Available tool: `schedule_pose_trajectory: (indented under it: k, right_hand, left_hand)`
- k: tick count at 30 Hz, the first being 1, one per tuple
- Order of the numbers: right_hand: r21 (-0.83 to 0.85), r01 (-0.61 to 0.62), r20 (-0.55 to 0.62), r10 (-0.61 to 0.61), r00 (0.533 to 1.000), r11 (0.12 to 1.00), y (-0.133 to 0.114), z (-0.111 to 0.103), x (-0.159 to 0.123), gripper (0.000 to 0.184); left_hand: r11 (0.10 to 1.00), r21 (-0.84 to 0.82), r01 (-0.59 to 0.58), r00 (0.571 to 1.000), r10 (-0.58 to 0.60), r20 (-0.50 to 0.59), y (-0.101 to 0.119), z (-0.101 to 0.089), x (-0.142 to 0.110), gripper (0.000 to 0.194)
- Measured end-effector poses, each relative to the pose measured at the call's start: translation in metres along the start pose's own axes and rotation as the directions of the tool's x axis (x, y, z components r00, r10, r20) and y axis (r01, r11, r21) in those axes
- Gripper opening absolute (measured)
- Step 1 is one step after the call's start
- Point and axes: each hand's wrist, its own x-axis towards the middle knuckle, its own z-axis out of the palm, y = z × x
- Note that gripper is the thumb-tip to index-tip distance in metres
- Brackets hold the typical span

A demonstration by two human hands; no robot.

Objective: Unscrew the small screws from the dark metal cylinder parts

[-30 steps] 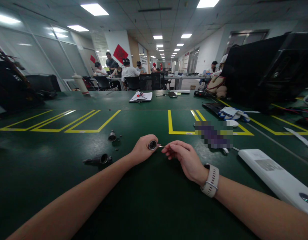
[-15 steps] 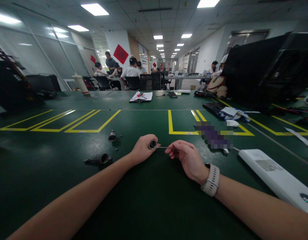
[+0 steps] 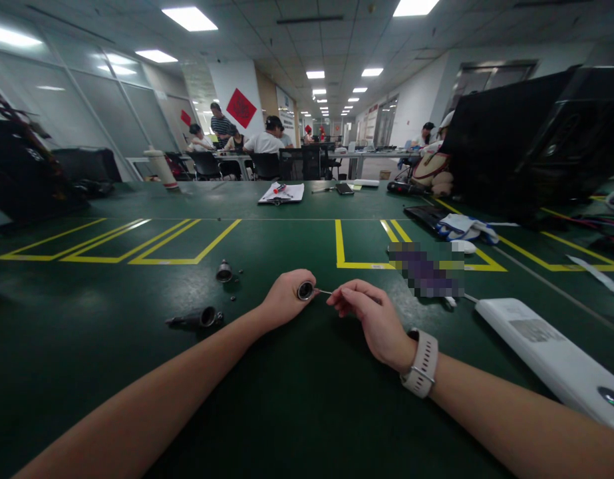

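Observation:
My left hand is closed around a hollow metal cylinder, its round open end turned towards me. My right hand pinches a thin metal rod, whose far end reaches the side of the cylinder; its tip is hidden there. Left of my hands, a small dark metal cup-shaped part sits on the green table. Nearer to me lies a dark pointed metal part with an open round end. A few tiny dark pieces are scattered between them.
On the right are a white power bank, a blurred-out purple item and a white-and-blue cloth. A clipboard with paper lies at the back. Yellow tape marks the table. People sit at tables beyond.
The cylinder in my left hand has turned slightly and shifted a little right. My right fingers have moved slightly left, and less of the rod shows between the hands.

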Motion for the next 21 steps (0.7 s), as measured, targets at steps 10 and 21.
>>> schedule_pose_trajectory:
  k: [10, 21]
  right_hand:
    - [-0.083, -0.012, 0.053, 0.017, 0.998, 0.996, -0.0025, 0.0014, 0.0001, 0.016]
    - [0.191, -0.132, -0.002, 0.134, 0.991, 0.973, 0.0008, -0.003, 0.0051, 0.014]
  left_hand:
    - [1.0, 0.01, -0.026, 0.999, 0.026, 0.034, 0.0011, -0.0007, -0.0002, 0.014]
    - [1.0, -0.003, -0.029, 0.997, 0.029, 0.075, 0.0018, -0.0005, -0.0006, 0.014]
